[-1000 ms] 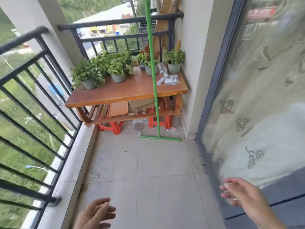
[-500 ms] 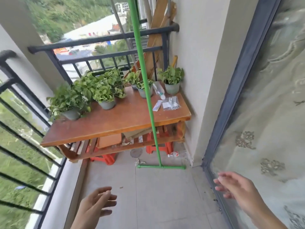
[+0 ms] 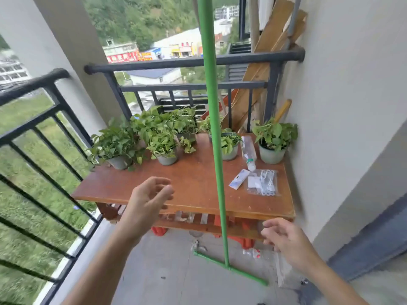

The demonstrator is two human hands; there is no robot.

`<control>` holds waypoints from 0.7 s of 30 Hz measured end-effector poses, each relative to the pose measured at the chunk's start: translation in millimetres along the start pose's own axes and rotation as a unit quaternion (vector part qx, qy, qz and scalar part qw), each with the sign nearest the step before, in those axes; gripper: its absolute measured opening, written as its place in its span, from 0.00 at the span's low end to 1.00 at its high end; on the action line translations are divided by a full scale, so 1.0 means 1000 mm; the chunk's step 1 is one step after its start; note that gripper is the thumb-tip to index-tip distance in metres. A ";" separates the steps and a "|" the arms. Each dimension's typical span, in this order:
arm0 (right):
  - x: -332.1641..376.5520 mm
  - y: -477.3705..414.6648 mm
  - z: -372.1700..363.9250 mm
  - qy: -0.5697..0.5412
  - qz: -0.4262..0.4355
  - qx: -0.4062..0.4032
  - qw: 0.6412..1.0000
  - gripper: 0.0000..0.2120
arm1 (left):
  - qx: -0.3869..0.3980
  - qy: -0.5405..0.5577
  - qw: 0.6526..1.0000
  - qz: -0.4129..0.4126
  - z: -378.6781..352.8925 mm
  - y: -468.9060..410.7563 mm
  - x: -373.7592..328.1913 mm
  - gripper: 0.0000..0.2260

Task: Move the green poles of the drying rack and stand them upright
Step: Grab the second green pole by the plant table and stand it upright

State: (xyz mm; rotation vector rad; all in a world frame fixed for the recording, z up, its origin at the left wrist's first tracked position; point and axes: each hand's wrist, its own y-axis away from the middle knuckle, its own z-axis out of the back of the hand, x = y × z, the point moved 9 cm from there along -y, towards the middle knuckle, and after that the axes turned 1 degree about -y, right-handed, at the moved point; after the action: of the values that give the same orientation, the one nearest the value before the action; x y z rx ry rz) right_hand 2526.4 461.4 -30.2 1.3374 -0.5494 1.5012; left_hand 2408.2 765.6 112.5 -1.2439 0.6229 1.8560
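A green pole (image 3: 214, 137) stands upright on the balcony floor in front of a wooden table, its top out of frame. Its green crossbar foot (image 3: 231, 268) lies flat on the tiles. My left hand (image 3: 147, 201) is raised to the left of the pole, fingers loosely apart, holding nothing. My right hand (image 3: 284, 238) hovers to the right of the pole at a lower height, fingers spread and empty. Neither hand touches the pole.
The wooden table (image 3: 123, 188) carries several potted plants (image 3: 163, 139), a plastic bottle (image 3: 248, 153) and a clear bag of parts (image 3: 263, 182). Black railings (image 3: 193, 62) close the left and far sides. Wooden planks (image 3: 266, 62) lean in the corner; a wall (image 3: 343, 106) stands on the right.
I have stepped closer to the pole and table. Both hands have risen and reached forward, now flanking the pole on either side.
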 end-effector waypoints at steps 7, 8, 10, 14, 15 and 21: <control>0.092 -0.136 -0.047 0.165 0.119 0.118 0.972 0.22 | -0.018 -0.029 0.998 -0.057 -0.069 -0.105 -0.098 0.20; 0.102 -0.149 -0.056 0.184 0.137 0.129 0.965 0.24 | -0.011 -0.028 0.997 -0.065 -0.075 -0.115 -0.109 0.21; 0.112 -0.172 -0.077 0.235 0.170 0.155 0.944 0.24 | 0.002 -0.038 0.996 -0.078 -0.082 -0.131 -0.128 0.18; 0.114 -0.194 -0.108 0.299 0.178 0.194 0.917 0.16 | 0.008 -0.052 0.994 -0.090 -0.082 -0.150 -0.144 0.08; 0.115 -0.196 -0.112 0.302 0.184 0.197 0.914 0.15 | -0.001 -0.052 0.994 -0.093 -0.078 -0.152 -0.144 0.07; 0.136 -0.195 -0.166 0.305 0.225 0.236 0.895 0.12 | -0.057 -0.062 0.992 -0.092 -0.029 -0.155 -0.123 0.08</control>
State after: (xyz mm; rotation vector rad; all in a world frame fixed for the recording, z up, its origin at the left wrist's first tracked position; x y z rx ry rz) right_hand 2638.5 727.4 -5.9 1.0193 -0.0753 2.4298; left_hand 2575.4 788.2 219.0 -1.2052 0.3270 1.8190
